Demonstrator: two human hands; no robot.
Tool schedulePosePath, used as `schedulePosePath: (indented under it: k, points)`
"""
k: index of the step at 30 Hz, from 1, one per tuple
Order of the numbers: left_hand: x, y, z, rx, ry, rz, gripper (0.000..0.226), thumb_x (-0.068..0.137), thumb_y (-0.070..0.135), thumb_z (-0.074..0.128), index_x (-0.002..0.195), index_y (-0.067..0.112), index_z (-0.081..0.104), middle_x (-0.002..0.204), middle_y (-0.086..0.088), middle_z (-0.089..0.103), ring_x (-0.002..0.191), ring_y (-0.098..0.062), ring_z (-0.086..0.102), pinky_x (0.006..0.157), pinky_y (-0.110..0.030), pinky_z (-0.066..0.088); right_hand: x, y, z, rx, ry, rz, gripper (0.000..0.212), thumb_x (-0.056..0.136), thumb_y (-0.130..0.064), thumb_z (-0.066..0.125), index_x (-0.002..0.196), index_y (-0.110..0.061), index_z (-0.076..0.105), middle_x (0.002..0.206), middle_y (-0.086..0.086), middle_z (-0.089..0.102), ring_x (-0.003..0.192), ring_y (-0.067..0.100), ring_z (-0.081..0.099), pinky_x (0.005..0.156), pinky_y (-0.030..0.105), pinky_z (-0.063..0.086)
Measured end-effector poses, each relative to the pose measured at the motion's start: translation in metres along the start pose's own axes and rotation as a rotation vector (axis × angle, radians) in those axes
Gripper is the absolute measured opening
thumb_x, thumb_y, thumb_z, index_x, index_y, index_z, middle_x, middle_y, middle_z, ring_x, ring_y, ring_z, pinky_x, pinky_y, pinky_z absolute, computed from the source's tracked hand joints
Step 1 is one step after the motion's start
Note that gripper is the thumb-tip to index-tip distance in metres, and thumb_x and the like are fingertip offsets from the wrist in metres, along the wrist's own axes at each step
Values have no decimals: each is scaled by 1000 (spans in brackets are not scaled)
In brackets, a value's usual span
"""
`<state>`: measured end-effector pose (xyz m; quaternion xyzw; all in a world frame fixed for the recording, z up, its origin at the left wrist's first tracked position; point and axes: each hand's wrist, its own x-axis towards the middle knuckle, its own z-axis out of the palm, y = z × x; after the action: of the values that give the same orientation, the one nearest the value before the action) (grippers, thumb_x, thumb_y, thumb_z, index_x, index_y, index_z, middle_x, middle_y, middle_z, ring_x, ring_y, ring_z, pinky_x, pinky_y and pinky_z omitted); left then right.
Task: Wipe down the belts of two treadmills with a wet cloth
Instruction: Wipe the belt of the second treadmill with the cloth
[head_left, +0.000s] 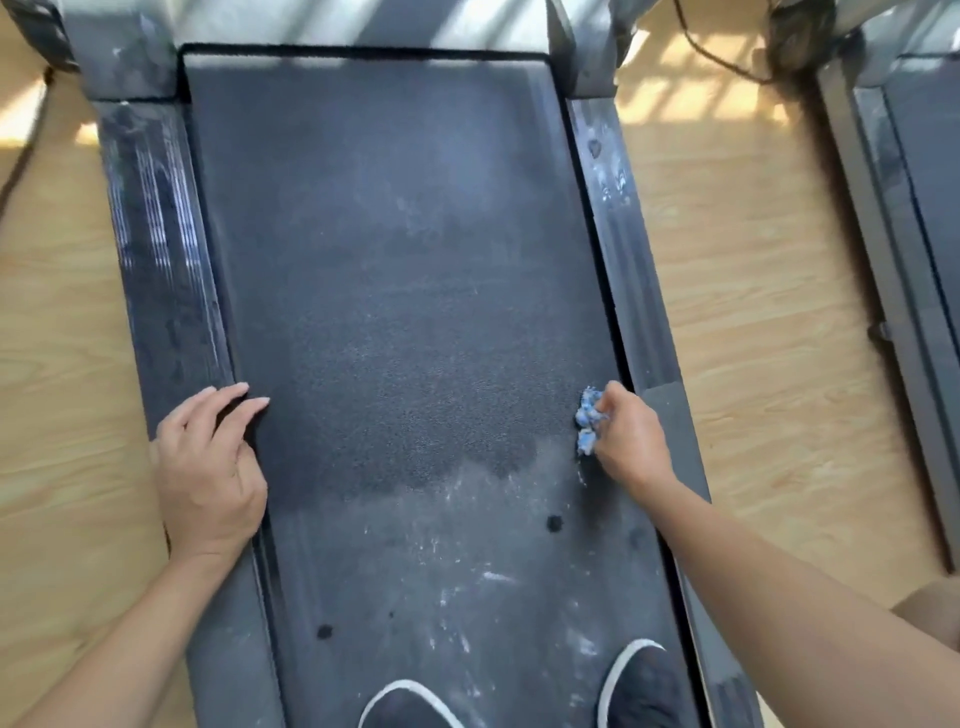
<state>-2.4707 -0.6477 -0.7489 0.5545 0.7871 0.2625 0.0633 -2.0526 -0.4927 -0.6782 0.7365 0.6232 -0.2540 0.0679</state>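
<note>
Right hand (626, 441) clamps blue cloth (588, 421) at belt (405, 260) edge; mid-band dark and wet, near end dusty; second treadmill (914, 208) looks unwiped.

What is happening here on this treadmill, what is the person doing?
A person stands on a treadmill's belt and is wiping it. The right hand grips a crumpled blue cloth at the belt's right edge. The left hand rests with relaxed fingers on the belt's left edge. A darker, damp-looking band crosses the middle of the belt; the part nearer the shoes is dusty with white marks. A second treadmill stands to the right.
</note>
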Motion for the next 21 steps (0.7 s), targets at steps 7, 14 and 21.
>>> schedulePosePath:
  k: [7,14,21]
  points:
    - [13,14,-5,79,-64,-5,29,97,14,53,121,10,68,137,-10,62,132,-39,52,104,-50,40,37,-18,-29,-384,-357,-206,34,77,-8,62,96,-14,34,81,9,54,68,30,53,53,39,43]
    - [5,26,-13,183,-169,-41,42,93,34,66,129,14,58,136,-9,53,135,-34,47,100,-48,38,56,-12,-35,-676,-453,-507,25,88,2,48,91,-14,29,69,14,51,54,31,47,46,38,29]
    - [-20,26,-35,227,-404,-45,60,95,28,68,150,13,50,162,-9,41,156,-33,32,116,-54,32,68,9,-20,-527,-340,-557,21,88,-9,58,95,-15,40,74,10,54,65,33,53,55,38,41]
